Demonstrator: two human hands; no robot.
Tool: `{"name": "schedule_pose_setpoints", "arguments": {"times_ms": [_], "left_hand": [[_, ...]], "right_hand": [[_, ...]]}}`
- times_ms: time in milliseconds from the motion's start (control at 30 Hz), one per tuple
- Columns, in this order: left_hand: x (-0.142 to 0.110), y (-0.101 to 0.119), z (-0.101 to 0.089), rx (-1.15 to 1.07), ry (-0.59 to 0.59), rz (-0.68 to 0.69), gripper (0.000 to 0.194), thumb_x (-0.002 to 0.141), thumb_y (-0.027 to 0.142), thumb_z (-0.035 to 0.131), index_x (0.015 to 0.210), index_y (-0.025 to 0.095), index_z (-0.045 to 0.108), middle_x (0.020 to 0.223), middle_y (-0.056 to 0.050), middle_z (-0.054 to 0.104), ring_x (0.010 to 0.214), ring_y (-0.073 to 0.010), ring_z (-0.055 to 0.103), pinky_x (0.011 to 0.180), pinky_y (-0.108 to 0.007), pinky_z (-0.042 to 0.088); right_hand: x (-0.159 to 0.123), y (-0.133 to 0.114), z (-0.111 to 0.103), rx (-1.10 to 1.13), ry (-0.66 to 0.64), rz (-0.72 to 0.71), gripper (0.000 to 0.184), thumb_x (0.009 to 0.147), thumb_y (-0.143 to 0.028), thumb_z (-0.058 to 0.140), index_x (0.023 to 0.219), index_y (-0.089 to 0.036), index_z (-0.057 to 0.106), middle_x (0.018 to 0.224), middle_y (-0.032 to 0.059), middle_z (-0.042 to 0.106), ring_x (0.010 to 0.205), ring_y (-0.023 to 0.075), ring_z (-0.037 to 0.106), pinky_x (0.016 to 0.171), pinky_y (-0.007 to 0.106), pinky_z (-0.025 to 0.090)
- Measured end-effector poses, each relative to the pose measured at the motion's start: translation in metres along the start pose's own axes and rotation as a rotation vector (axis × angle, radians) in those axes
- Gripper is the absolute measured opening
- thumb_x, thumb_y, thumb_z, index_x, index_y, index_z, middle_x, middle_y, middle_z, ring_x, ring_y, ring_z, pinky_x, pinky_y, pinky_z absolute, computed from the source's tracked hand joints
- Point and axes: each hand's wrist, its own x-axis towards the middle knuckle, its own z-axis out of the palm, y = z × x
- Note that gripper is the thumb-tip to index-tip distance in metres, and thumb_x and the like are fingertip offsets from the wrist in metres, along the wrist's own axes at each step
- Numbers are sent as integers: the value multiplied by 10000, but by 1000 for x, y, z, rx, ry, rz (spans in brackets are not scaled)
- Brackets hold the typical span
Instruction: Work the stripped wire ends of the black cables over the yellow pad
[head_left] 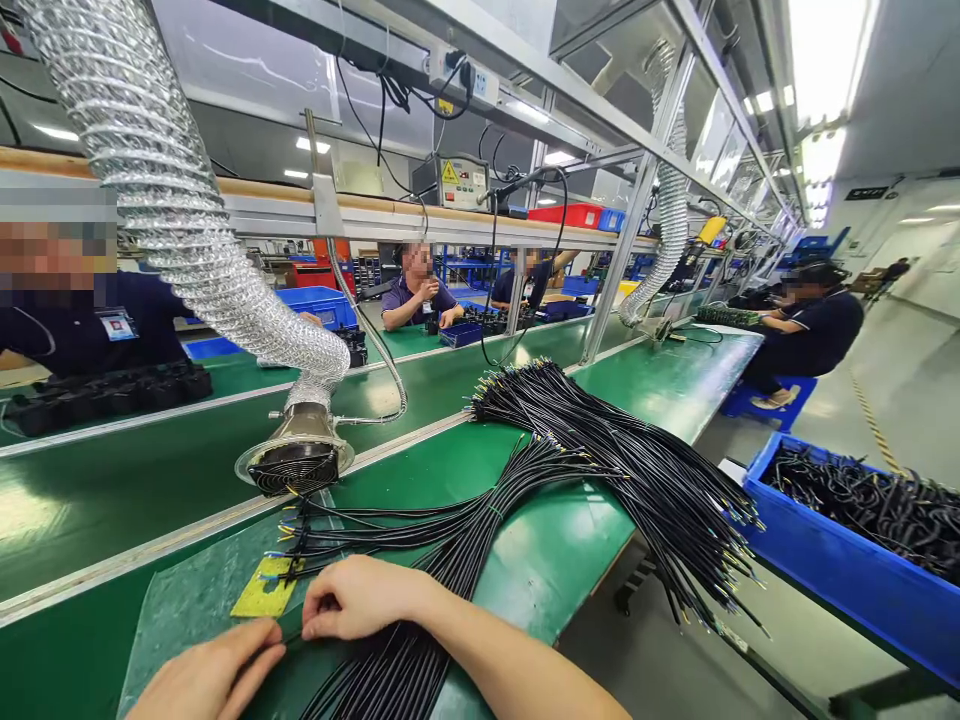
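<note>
My left hand (214, 668) is at the lower left, with thumb and fingers pinched together. My right hand (361, 598) is curled just to its right, fingertips pressed together. A short length of black cable (294, 637) runs between the two sets of fingertips; the rest of it is hidden. Under my right wrist lies a fanned bundle of black cables (491, 510), some with blue and yellow wire ends pointing left. Those ends lie over a yellow sponge (262, 592) just beyond my hands. A larger pile of black cables (637, 450) rests across it, overhanging the bench's right edge.
A fume extraction hose with a fan hood (296, 455) hangs over the green bench (427, 465). A blue bin (847, 570) of black cables stands at the right. Several people sit across the bench and farther along it. A metal shelf frame (630, 200) rises behind.
</note>
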Motion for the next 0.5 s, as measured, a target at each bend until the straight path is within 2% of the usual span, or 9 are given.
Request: {"name": "schedule_pose_setpoints", "arguments": {"times_ms": [67, 167, 300, 400, 500], "left_hand": [[2, -13, -2, -115, 104, 21, 414, 830, 563, 392, 852, 294, 706, 968, -37, 729, 895, -249, 680, 786, -302, 520], [4, -17, -7, -256, 154, 79, 439, 823, 617, 425, 771, 286, 708, 873, -32, 720, 821, -225, 661, 734, -263, 525], [6, -7, -12, -450, 70, 34, 535, 820, 676, 398, 703, 228, 667, 691, -30, 644, 647, -181, 576, 596, -238, 479], [5, 5, -17, -618, -26, -64, 600, 785, 728, 400, 700, 183, 635, 543, 11, 492, 481, -121, 407, 447, -218, 348], [3, 14, -27, -675, 16, -122, 571, 761, 702, 465, 676, 158, 614, 501, 34, 421, 457, -98, 347, 443, -215, 277]], "right_hand": [[1, -1, 6, 86, 98, 10, 123, 872, -196, 646, 967, -128, 684, 802, -16, 656, 653, 70, 542, 593, 126, 382], [4, -4, 16, 197, 179, 20, 142, 880, -186, 628, 1001, -156, 696, 808, -23, 666, 658, 78, 556, 618, 130, 399], [8, -4, 21, 307, 172, 38, 156, 913, -180, 566, 940, -162, 718, 658, -53, 603, 618, 73, 536, 615, 135, 393], [8, -2, 20, 403, 155, 18, 198, 925, -178, 529, 888, -151, 721, 612, -60, 567, 581, 67, 510, 594, 143, 382], [7, -2, 20, 434, 215, 25, 220, 922, -180, 523, 833, -135, 719, 611, -43, 577, 566, 79, 498, 566, 164, 378]]}}
